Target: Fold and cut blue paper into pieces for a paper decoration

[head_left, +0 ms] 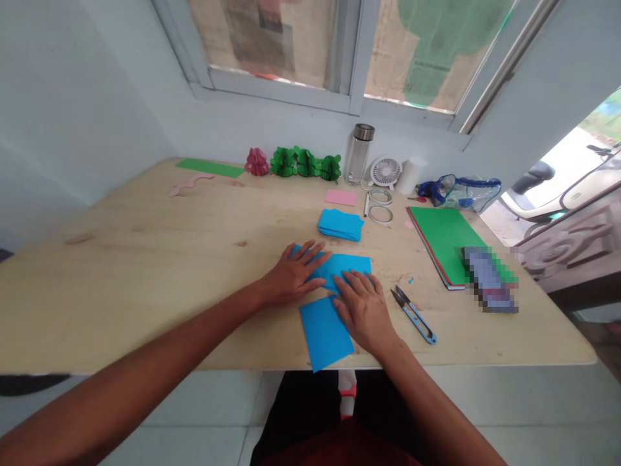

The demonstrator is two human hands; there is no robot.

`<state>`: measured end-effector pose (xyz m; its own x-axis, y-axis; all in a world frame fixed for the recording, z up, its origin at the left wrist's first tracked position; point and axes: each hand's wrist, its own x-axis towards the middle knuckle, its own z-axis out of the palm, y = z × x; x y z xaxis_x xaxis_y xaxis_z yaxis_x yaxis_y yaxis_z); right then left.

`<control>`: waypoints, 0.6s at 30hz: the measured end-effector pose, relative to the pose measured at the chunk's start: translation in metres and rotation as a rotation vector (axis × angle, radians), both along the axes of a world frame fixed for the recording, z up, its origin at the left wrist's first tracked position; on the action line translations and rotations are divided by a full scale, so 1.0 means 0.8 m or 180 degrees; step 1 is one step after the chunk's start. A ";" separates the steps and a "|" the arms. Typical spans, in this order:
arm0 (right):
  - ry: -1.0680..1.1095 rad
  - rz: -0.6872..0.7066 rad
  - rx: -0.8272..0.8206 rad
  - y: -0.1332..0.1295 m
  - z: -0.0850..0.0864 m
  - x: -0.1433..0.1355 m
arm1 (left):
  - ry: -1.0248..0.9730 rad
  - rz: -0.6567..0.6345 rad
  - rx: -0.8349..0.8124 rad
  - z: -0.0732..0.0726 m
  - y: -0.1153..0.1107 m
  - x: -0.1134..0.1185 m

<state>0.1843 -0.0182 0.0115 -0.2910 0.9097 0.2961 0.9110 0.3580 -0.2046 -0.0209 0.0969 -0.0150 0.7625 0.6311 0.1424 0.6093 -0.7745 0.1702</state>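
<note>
A strip of blue paper (347, 263) lies flat on the wooden table under both of my hands. My left hand (294, 277) rests on its left end, fingers spread. On its lower right part lies my right hand (363, 307), fingers stretched out and palm down. Closer to me is a second blue sheet (326, 336), its upper right corner near or under my right hand. Just beyond the strip sits a small stack of blue paper pieces (340, 224). Thread snips (414, 315) with blue handles lie to the right of my right hand.
Green sheets (446, 239) with a blurred phone-like object (489, 278) lie right. Along the wall stand green paper shapes (305, 163), a pink one (257, 162), a bottle (358, 155), a small fan (385, 171) and a clear pouch (466, 192). Tape rolls (381, 215) lie before the fan.
</note>
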 end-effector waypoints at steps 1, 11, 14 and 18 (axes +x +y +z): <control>0.0076 0.0053 0.0037 -0.007 0.003 0.003 | -0.0130 0.0052 0.0040 0.002 -0.003 -0.001; 0.0022 0.0982 -0.0371 -0.066 0.011 0.022 | -0.0512 0.0061 0.0101 0.000 -0.046 -0.016; 0.0084 0.1065 -0.0488 -0.069 0.007 0.022 | -0.0491 0.0095 0.0056 -0.001 -0.056 -0.020; 0.0129 0.1218 -0.0353 -0.079 -0.001 0.020 | -0.0524 0.0188 0.0012 0.005 -0.070 -0.019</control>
